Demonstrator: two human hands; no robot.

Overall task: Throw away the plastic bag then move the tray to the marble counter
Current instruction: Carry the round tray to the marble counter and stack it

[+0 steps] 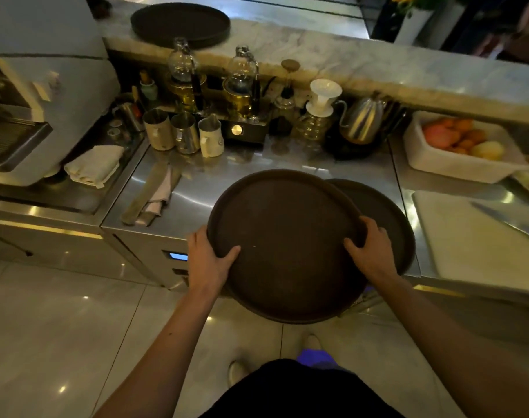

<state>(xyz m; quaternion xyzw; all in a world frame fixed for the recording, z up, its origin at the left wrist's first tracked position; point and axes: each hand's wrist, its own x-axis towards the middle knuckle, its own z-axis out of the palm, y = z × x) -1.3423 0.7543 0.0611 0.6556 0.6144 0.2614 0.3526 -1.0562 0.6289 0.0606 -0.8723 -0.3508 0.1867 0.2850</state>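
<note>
A: Gripping status? Report both hands.
B: Left hand (209,262) and right hand (370,251) are each closed on the rim of the round brown tray (284,245), thumbs on top.
A: Tray location?
B: Overhanging the steel counter (197,188) edge, overlapping a second tray (386,212). Marble counter (332,52) lies beyond, bearing another tray (180,24).

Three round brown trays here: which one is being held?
The front tray, gripped by the left hand and right hand. One tray lies beneath it; another sits on the marble counter.
</note>
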